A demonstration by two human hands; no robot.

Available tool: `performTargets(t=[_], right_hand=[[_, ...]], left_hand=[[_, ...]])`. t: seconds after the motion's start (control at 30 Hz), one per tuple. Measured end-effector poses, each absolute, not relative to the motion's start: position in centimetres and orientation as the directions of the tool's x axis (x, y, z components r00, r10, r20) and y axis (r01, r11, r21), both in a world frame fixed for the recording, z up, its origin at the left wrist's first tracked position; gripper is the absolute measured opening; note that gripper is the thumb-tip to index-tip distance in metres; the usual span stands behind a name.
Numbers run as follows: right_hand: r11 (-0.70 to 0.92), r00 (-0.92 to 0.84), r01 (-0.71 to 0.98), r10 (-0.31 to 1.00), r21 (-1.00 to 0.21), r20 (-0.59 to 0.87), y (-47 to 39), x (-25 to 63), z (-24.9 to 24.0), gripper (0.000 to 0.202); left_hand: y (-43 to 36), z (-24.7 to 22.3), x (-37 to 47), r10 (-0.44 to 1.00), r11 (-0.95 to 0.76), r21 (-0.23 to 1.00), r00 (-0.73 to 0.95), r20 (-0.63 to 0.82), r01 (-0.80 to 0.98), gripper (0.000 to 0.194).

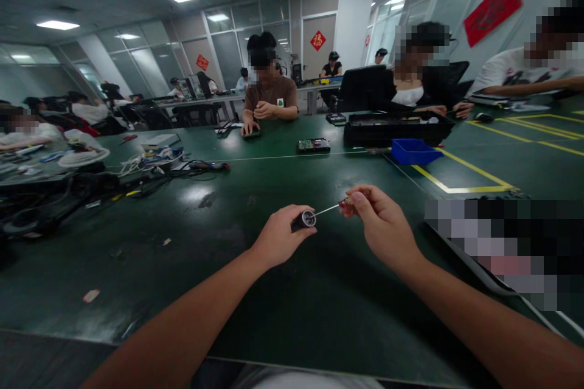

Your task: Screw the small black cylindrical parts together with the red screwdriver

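My left hand (281, 236) is closed around a short black cylinder (306, 219) with a silvery rim, its round end turned toward the right. Inside the rim some small parts show, too small to make out. My right hand (381, 219) grips a screwdriver (327, 209) by its reddish handle. The thin metal shaft points left, and its tip is at the cylinder's end; whether it touches a screw cannot be seen. Both hands are held above the green table (255, 310).
A circuit-board device (314, 144), a blue bin (415, 151) and a long black casing (396, 127) lie ahead. Cables (150, 161) and a white fan grille (84, 157) are at left. A dark screen-like panel (506, 255) is at right. A person (271, 94) works opposite.
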State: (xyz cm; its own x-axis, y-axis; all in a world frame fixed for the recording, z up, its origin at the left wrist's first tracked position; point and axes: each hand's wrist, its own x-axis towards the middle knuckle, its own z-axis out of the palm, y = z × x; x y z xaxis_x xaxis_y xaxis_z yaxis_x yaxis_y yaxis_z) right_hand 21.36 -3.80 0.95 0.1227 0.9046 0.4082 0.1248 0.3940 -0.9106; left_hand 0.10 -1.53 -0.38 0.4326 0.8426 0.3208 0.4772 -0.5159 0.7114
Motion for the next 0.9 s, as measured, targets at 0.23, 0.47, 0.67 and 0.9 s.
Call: performTargets(t=[0.23,0.47,0.67,0.9], right_hand=[[0.346,0.076,0.412,0.909,-0.843,0.411,-4.7,21.7,2.0,0.027],[0.471,-0.056,0.517,0.852,-0.714,0.521,-5.3,21.7,2.0,0.016],[0.365,-0.004,0.659,0.876,-0.657,0.483,-5.3,21.7,2.0,0.033],[0.408,-0.082,0.581,0.89,-0.704,0.448,-5.4,21.6,1.8,0.031]], left_hand=[[-1.4,-0.6,0.1,0.829,-0.536,0.699,0.452,0.33,0.473,0.032],[-1.4,-0.7,0.1,0.828,-0.538,0.683,0.462,0.318,0.493,0.034],[-1.3,-0.9,0.2,0.808,-0.562,0.659,0.5,0.311,0.5,0.034],[-1.1,-1.0,0.0,0.837,-0.529,0.691,0.44,0.326,0.493,0.033]])
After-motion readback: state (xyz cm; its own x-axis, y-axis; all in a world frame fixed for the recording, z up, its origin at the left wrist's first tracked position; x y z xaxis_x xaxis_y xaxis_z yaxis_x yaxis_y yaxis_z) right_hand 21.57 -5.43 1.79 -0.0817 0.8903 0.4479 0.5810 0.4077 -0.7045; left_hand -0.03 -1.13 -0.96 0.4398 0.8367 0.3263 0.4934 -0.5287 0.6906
